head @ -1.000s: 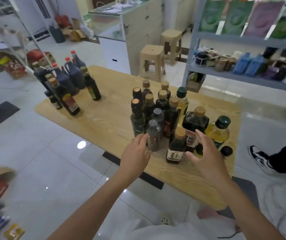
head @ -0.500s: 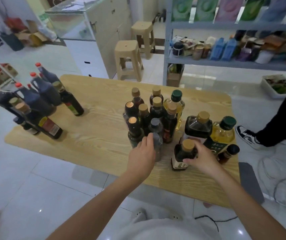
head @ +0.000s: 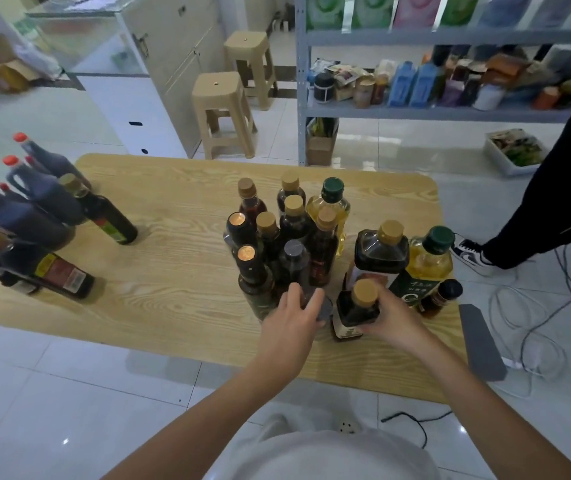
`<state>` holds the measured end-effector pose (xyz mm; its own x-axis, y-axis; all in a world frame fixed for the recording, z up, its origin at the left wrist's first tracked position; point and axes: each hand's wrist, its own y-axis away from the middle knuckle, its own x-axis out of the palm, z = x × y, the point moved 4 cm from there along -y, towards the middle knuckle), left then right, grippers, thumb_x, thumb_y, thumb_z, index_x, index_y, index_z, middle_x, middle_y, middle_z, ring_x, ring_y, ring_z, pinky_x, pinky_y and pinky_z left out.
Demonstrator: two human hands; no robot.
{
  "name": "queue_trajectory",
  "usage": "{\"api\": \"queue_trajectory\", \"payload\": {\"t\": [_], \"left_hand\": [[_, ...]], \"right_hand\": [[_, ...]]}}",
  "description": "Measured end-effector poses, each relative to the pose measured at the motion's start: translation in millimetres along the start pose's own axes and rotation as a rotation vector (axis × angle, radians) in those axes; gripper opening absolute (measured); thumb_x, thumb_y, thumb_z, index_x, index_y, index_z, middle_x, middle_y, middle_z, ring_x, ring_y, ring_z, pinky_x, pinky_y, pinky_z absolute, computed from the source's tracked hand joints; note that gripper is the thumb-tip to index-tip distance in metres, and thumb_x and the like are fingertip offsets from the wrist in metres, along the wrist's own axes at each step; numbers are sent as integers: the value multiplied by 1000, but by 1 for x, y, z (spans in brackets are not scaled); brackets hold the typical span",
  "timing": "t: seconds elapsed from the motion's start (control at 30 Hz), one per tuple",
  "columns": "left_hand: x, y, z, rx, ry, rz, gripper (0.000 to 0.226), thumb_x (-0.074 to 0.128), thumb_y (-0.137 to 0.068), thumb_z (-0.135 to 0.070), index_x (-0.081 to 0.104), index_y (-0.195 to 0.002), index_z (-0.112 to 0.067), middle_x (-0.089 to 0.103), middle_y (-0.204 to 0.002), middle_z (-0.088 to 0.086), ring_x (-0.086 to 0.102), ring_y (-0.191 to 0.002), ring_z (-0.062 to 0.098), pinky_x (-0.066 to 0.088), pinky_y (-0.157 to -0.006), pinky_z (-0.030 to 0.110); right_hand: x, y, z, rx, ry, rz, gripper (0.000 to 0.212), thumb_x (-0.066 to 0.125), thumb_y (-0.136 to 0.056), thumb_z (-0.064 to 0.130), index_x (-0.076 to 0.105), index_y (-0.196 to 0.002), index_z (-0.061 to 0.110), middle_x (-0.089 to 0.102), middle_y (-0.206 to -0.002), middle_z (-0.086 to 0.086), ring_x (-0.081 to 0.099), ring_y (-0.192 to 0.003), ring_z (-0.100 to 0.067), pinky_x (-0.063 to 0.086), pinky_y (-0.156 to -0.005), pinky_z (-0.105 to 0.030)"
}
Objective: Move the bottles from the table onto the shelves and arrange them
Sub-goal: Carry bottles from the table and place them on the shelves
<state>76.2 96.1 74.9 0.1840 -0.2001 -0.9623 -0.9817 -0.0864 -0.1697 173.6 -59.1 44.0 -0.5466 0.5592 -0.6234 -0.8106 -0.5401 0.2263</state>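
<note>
Both now closed, left hand (head: 289, 329) gripping grey-capped bottle (head: 324, 309), right hand (head: 396, 318) gripping tan-capped bottle (head: 363, 296), its label (head: 346, 331) unreadable

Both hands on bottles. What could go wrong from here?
The left hand grips a grey-capped bottle packed against the copper-capped bottle; lifting may topple neighbours. The black-capped bottle beside the tan-capped bottle in the right hand stands near the table edge and could fall. Floor cables toward the shelves might trip the person.

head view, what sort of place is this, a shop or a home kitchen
Likely a small shop or stockroom: grey metal shelving stocked with packaged goods, a glass display counter, and a wooden table crowded with sauce and oil bottles.
</note>
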Motion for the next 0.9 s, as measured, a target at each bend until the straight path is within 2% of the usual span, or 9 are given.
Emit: {"api": "queue_trajectory", "payload": {"t": [0.07,0.1,0.17,0.2,0.27,0.33,0.5,0.73,0.9], "left_hand": [[5,-3,-5,22,45,7,48,80,-71,-27,56,-111,-17,55,-113,11,58,-96,27,51,-57,31],[8,-4,-6,20,97,32,47,76,-76,-27,54,-116,-18,51,-130,11,52,-114,29,54,-74,36],[16,-6,-4,-15,288,111,45,66,-85,-25,45,-125,-21,36,-149,2,33,-137,21,43,-101,38],[19,-6,-2,-38,392,146,44,66,-85,-24,43,-123,-23,38,-147,-1,32,-137,17,42,-104,36],[20,-7,0,-81,530,169,43,69,-82,-22,41,-114,-28,51,-127,-7,47,-120,11,46,-92,31],[20,-7,0,-89,582,166,44,71,-80,-21,43,-114,-30,55,-116,-9,50,-108,9,46,-86,28],[24,-5,0,-86,552,160,46,70,-82,-20,56,-125,-20,51,-132,-8,45,-122,12,42,-100,34],[20,13,4,-232,671,116,41,71,-81,-13,60,-120,-21,47,-142,-5,38,-133,9,34,-108,26],[12,36,12,-561,895,-56,45,73,-79,-8,59,-117,-29,61,-121,-5,57,-111,10,43,-86,10]], "right_hand": [[4,-2,0,-2,1,-4,72,83,-62,10,46,-121,26,54,-115,10,51,-114,-11,40,-91,-24],[5,-3,-1,2,2,-11,72,83,-61,11,46,-120,26,54,-112,11,52,-112,-11,41,-92,-25],[6,-4,-3,6,4,-22,73,84,-59,11,46,-118,29,54,-110,13,52,-109,-10,42,-91,-26],[6,-4,-4,7,4,-19,73,84,-58,11,46,-117,29,54,-108,14,52,-108,-9,42,-90,-25],[6,-4,-5,10,-2,0,71,85,-56,10,46,-113,28,54,-102,17,53,-104,-8,41,-85,-22],[5,-4,-5,1,-10,18,70,86,-54,10,48,-111,24,55,-100,18,55,-101,-9,43,-83,-24],[4,-4,-10,22,-21,3,76,89,-52,14,47,-114,27,59,-107,11,55,-105,-12,47,-90,-36],[6,-1,-17,1,-82,37,73,91,-48,18,43,-97,42,56,-99,23,53,-96,-1,40,-76,-18],[6,5,-27,-35,-197,76,66,91,-46,12,50,-93,35,60,-95,20,50,-90,24,38,-68,3]]}}
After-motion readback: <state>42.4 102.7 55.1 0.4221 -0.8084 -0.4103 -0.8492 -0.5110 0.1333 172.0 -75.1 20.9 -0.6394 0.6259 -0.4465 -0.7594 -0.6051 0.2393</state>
